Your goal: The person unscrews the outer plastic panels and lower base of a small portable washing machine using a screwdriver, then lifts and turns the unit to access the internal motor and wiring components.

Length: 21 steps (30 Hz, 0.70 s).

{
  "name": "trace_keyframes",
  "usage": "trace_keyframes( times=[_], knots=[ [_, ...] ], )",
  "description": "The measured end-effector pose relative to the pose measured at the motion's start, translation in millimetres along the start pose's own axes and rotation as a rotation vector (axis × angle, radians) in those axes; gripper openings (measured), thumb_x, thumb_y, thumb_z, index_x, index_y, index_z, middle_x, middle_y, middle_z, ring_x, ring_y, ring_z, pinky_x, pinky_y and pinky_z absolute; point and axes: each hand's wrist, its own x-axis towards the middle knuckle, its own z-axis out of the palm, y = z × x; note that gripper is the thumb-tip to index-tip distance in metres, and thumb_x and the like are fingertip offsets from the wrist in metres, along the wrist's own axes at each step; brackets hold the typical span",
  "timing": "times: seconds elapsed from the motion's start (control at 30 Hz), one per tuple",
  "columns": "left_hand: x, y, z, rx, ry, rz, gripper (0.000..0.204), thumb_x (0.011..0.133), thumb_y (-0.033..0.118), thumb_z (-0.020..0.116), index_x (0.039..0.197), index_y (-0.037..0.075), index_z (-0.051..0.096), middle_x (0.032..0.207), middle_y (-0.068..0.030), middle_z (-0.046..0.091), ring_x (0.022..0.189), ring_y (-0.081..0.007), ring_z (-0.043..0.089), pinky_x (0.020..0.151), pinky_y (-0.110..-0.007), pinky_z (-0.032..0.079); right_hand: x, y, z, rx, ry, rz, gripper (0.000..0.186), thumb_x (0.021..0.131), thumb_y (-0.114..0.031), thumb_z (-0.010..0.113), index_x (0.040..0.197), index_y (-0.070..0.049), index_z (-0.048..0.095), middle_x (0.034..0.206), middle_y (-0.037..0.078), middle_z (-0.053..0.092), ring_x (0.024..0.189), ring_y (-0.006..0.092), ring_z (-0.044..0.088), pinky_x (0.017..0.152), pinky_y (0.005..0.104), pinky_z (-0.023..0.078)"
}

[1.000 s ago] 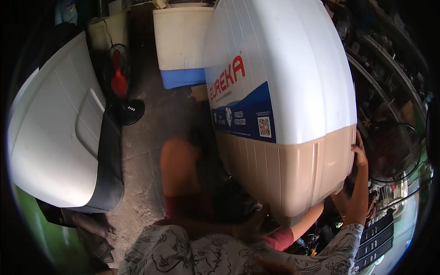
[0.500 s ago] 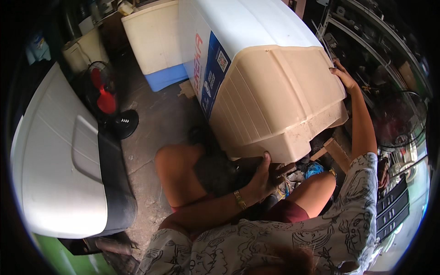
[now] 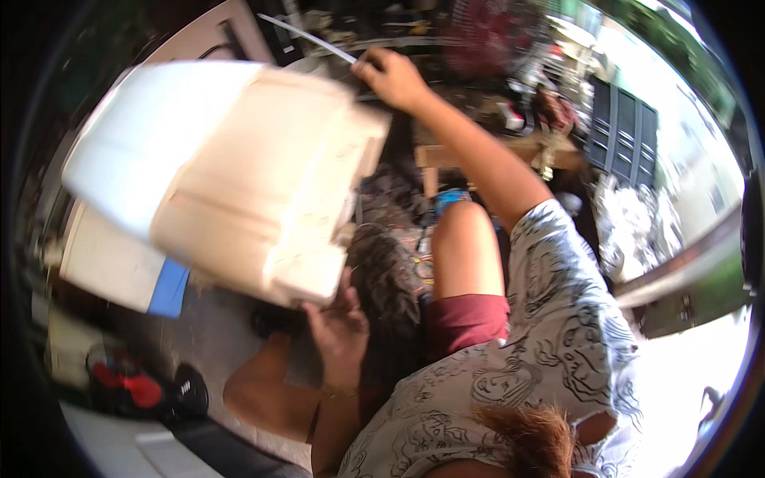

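Observation:
A large washing machine [image 3: 239, 171], white above with a beige base, is tipped over in front of me. Its base points toward my right and looks blurred. My left hand [image 3: 343, 327] is palm up at the near lower corner, thumb and fingers around the beige edge. Beyond the far corner, my right hand [image 3: 390, 80] has its fingers bent at the rim, their tips partly hidden. A thin pale bar [image 3: 307, 36] runs up to these fingers; whether they touch it I cannot tell. My bare knees are below and beside the machine.
A white tub with a blue base [image 3: 111, 259] stands behind the machine. A red-bladed fan [image 3: 127, 386] and a white-and-black body [image 3: 135, 446] are at lower left. A wooden stand [image 3: 450, 153], a larger fan [image 3: 490, 36] and a black panel [image 3: 621, 131] lie beyond my right arm.
My view has swung to the right, so the machine appears further left and turned. Both hands remain at its base edges; the left palm now shows more.

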Motion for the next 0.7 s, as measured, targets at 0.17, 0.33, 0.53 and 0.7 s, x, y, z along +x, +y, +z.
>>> trace_keyframes(
  times=[0.17,0.33,0.53,0.7],
  knots=[
    [-8.6,-18.7,-13.5,0.099,-0.018,0.014,0.057,0.097,0.042,0.038,0.142,0.007,0.035,0.145,-0.008,0.04,0.117,-0.0269,0.055,0.088,-0.037,0.051,-155.8,78.1,-108.6,0.265,-0.018,0.229,0.031,0.089,-0.031,0.057,0.091,-0.001,0.058,0.074,0.017,0.059,0.069,0.0282,0.057,0.066,0.0382,0.044],
    [-14.8,-17.8,-33.5,0.289,0.148,0.022,0.049,0.095,0.042,0.042,0.13,0.01,0.052,0.135,-0.0076,0.052,0.111,-0.0253,0.057,0.083,-0.036,0.053,-408.8,187.2,-141.2,-0.048,-0.105,0.802,0.037,0.082,-0.026,0.062,0.106,0.0,0.056,0.096,0.023,0.064,0.086,0.0338,0.064,0.076,0.0407,0.048],
    [-0.2,1.5,-30.8,0.535,0.492,0.029,0.026,0.095,0.027,0.048,0.112,0.012,0.06,0.105,-0.0043,0.067,0.087,-0.0208,0.065,0.069,-0.03,0.055,-580.5,177.9,-92.3,-0.059,-0.284,1.079,0.048,0.075,-0.018,0.066,0.118,-0.005,0.051,0.107,0.024,0.062,0.101,0.0392,0.06,0.085,0.0444,0.048],
    [22.9,-4.5,-34.9,0.637,0.616,-0.009,0.016,0.096,0.026,0.051,0.096,0.013,0.059,0.086,0.0005,0.064,0.076,-0.0153,0.061,0.065,-0.028,0.054,-553.3,162.0,-46.6,-0.053,-0.448,1.1,0.055,0.076,-0.015,0.064,0.126,-0.007,0.042,0.108,0.025,0.061,0.103,0.0405,0.058,0.085,0.0465,0.047]
  ],
)
